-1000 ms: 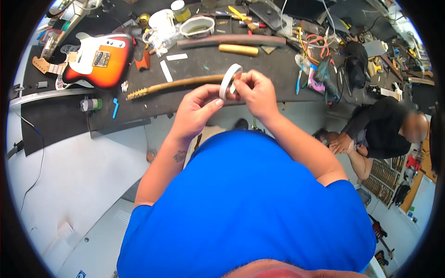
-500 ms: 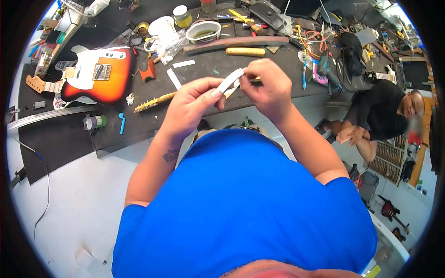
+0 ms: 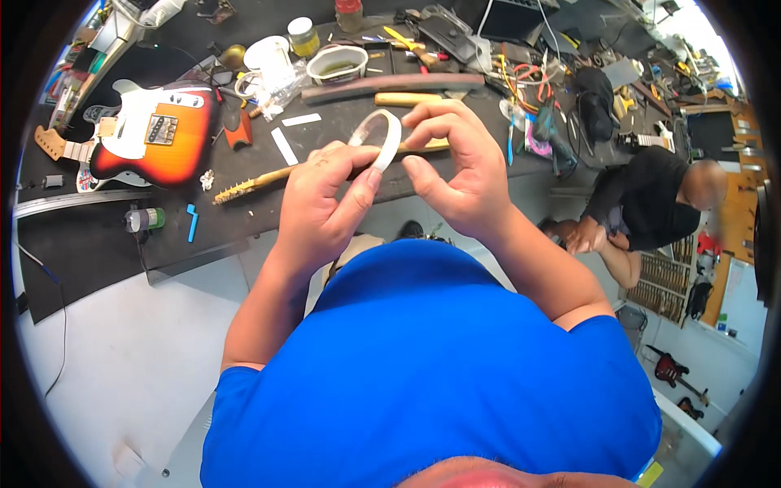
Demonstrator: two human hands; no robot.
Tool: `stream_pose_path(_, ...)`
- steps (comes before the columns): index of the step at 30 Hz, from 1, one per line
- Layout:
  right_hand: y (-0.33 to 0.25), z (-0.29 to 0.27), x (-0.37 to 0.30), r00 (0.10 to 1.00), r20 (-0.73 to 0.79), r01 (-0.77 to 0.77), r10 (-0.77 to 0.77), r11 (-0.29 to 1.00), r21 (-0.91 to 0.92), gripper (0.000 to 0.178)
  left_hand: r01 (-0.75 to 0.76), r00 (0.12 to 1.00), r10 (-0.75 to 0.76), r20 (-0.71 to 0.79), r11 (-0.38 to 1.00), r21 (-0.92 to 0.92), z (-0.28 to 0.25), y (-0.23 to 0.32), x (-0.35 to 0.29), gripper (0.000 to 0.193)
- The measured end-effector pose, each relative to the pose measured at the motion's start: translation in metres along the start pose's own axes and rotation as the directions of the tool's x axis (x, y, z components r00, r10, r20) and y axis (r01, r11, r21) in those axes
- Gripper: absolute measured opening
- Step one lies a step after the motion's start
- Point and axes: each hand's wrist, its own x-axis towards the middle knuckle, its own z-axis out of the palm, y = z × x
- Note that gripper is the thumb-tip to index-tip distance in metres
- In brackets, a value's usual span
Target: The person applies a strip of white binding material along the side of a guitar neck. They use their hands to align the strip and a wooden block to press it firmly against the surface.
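Pinched between the thumb and fingers of my left hand [image 3: 319,203] is a thin white roll of tape [image 3: 391,145], tilted so that its ring shape shows. My right hand [image 3: 465,167] is just to the right of the roll, apart from it, fingers spread and curved with nothing visible in them. Beyond my hands a guitar neck [image 3: 250,187] lies on the dark bench, partly hidden behind them. Two white strips, one upright [image 3: 285,146] and one slanted [image 3: 302,119], rest on the bench past my left hand.
A sunburst electric guitar body [image 3: 181,148] lies at left. A wooden block [image 3: 237,130], a blue crank tool [image 3: 192,222] and a small bottle [image 3: 146,220] are nearby. Tubs, pliers and cables crowd the far side. Another person [image 3: 651,195] sits at right.
My right fingers have come off the tape roll and spread apart. The roll has turned in my left hand, showing more of its ring. The whole view has shifted slightly.
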Motion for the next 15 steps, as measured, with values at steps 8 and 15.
stream_pose_path(8, -0.036, 0.018, -0.003, 0.982, -0.025, -0.184, 0.189, 0.974, 0.131, 0.015, -0.306, 0.944, 0.330, 0.001, 0.876, 0.371, -0.013, 0.022, -0.002, 0.020)
stream_pose_path(15, -0.053, 0.050, -0.009, 0.975, -0.164, -0.128, 0.150, 0.982, 0.138, 0.008, -0.297, 0.953, 0.297, 0.066, 0.862, 0.410, -0.032, 0.033, -0.018, 0.022)
